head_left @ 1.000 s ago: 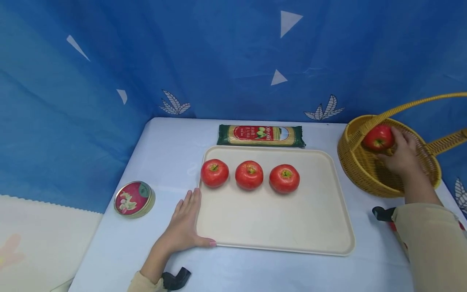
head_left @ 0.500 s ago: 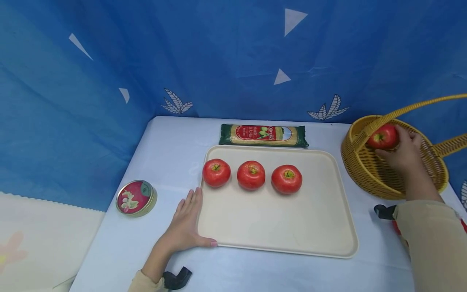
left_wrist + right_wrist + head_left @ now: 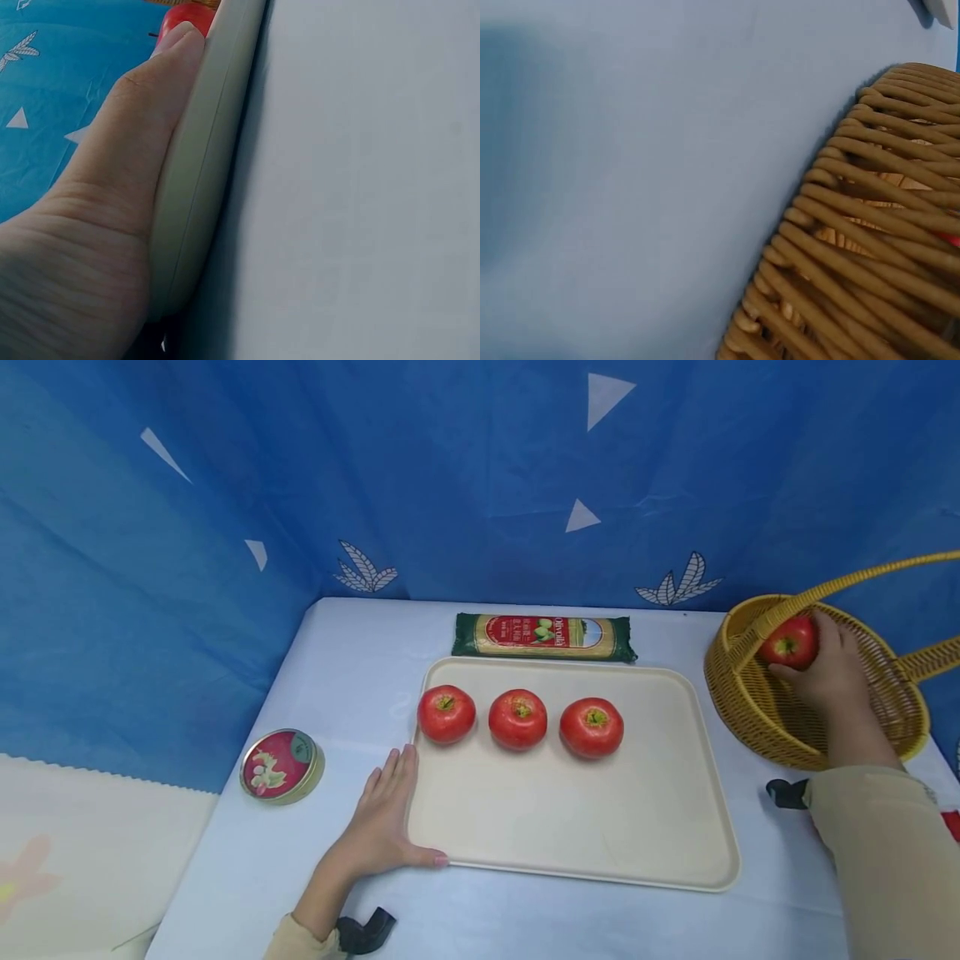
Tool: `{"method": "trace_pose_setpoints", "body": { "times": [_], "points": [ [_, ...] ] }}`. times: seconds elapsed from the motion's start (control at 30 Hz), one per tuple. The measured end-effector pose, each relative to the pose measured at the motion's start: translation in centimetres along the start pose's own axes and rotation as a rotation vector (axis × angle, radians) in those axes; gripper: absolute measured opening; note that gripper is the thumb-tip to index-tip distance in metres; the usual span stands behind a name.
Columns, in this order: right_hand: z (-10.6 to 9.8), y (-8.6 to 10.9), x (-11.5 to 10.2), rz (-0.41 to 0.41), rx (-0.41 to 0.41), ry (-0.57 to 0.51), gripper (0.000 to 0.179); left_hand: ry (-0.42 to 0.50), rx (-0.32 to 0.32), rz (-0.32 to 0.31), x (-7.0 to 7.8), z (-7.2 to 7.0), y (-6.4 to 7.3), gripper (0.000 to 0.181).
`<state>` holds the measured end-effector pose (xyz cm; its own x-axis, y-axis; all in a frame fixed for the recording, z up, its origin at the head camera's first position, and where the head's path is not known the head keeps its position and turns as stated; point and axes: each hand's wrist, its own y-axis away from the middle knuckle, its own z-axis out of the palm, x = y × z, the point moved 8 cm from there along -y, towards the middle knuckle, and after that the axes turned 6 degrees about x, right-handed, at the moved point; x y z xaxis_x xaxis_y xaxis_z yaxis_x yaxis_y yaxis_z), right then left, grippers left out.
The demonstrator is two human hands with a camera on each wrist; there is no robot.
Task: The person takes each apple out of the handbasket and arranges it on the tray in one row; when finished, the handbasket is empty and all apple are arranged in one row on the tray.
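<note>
My right hand [image 3: 834,672] grips a red apple [image 3: 792,643] inside the yellow wicker basket [image 3: 757,722], near its far left wall. In the right wrist view only the basket's woven side [image 3: 870,217] and the tabletop show; the hand is out of sight. My left hand [image 3: 378,827] lies with straight fingers along the left edge of the cream tray [image 3: 585,827], its thumb at the near left corner. The left wrist view shows the thumb [image 3: 127,142] against the tray's rim. Three red apples [image 3: 446,714] stand in a row on the tray's far left half.
A pack of spaghetti [image 3: 544,637] lies just behind the tray. To the left stands a round tin [image 3: 281,766] with a red lid. The basket's handle [image 3: 862,578] arches over it. A blue curtain [image 3: 450,485] hangs behind the table.
The head view has shifted slightly, so everything sits a little further right. The right hand keeps hold of the apple, now slightly lower in the basket. The left hand stays at the tray.
</note>
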<state>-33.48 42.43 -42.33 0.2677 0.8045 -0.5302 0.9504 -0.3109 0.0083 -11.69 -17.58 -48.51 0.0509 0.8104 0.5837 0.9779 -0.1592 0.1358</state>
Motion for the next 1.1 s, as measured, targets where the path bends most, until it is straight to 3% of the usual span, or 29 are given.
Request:
{"method": "trace_pose_setpoints", "body": {
  "times": [0.1, 0.3, 0.6, 0.93, 1.1],
  "points": [
    [-0.1, 0.2, 0.1, -0.002, 0.005, 0.061, 0.098, 0.002, 0.001, 0.002, 0.1, -0.1, 0.0, 0.153],
    [-0.4, 0.3, 0.0, 0.012, 0.03, 0.011, 0.101, 0.007, 0.005, 0.009, 0.2, -0.2, 0.0, 0.153],
    [-0.5, 0.7, 0.9, 0.047, -0.068, 0.091, 0.113, -0.006, 0.005, 0.017, 0.3, -0.3, 0.1, 0.153],
    [-1.1, 2.3, -0.3, 0.0, -0.081, 0.128, 0.113, -0.026, 0.007, 0.024, 0.1, -0.1, 0.1, 0.153],
    [-2.4, 3.8, -1.4, -0.07, -0.04, 0.127, 0.107, -0.038, 0.003, 0.019, 0.1, -0.1, 0.1, 0.153]
  ]
}}
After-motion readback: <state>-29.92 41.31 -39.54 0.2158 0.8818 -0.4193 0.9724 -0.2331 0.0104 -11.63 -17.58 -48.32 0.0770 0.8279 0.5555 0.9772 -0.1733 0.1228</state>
